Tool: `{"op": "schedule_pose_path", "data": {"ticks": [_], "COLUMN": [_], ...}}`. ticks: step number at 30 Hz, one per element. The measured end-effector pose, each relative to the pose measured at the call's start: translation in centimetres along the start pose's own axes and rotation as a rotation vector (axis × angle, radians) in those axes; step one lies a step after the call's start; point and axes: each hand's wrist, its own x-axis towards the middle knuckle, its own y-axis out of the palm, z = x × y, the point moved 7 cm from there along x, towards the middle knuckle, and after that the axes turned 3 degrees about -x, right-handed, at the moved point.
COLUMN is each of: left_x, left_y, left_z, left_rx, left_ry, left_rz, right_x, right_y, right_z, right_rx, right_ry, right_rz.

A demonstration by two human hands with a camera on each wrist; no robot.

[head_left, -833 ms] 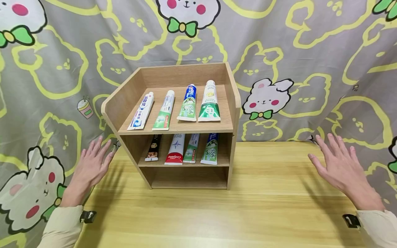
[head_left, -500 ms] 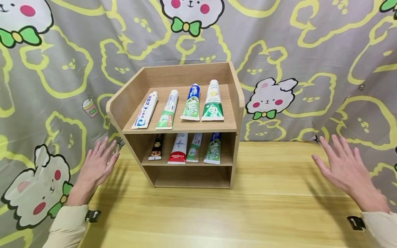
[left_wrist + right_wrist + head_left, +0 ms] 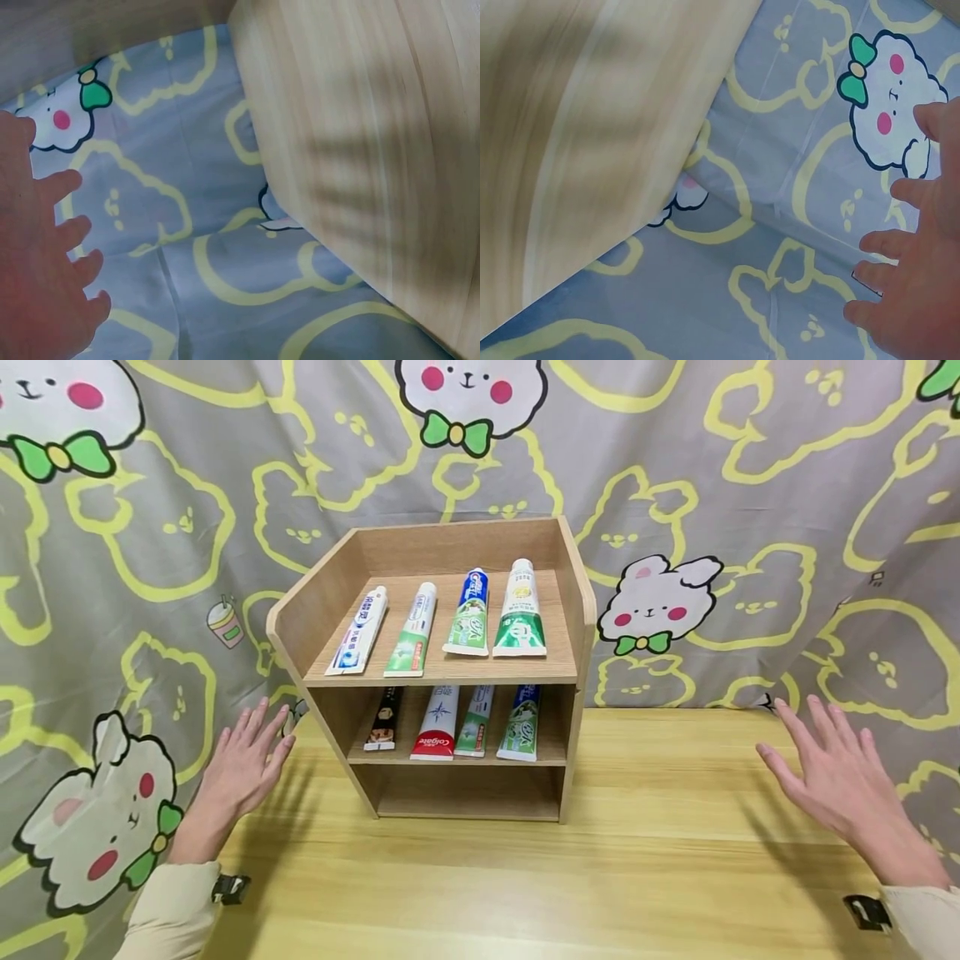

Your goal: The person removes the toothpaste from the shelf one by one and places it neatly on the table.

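My left hand is held out over the left edge of the table, fingers straight and spread, holding nothing. Far to the right, my right hand has the same spread fingers and also holds nothing. Between them stands a wooden shelf, nearer to the left hand. On its top tier lie several toothpaste tubes, among them a white and blue tube and a white and green tube. The middle tier bears a red and white Colgate tube, a black tube and others. Both wrist views show only the hands, table and curtain.
The light wooden table reaches out in front of the shelf and to its right. A grey curtain with yellow outlines and cartoon rabbits hangs behind and at both sides. The shelf's lowest tier sits near table level.
The head view has shifted slightly, so the shelf and both hands appear a little further right. Both hands keep their spread pose, and the tubes lie as before.
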Motion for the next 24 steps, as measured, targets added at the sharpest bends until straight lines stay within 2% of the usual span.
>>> {"op": "schedule_pose_path", "data": {"ticks": [10, 16, 24], "left_x": [-0.4, -0.8, -2.3], "left_y": [-0.4, -0.9, -2.1], "left_z": [0.4, -0.3, -1.8], "left_rx": [-0.009, -0.041, -0.085], "left_ry": [0.012, 0.025, 0.082], "left_rz": [0.0, -0.012, -0.157], "right_x": [0.4, 0.0, -1.0], "right_y": [-0.4, -1.2, -2.3], "right_z": [0.9, 1.2, 2.1], "right_rx": [0.0, 0.02, 0.052], "right_ry": [-0.006, 0.009, -0.004], "right_rz": [0.003, -0.016, -0.079]}}
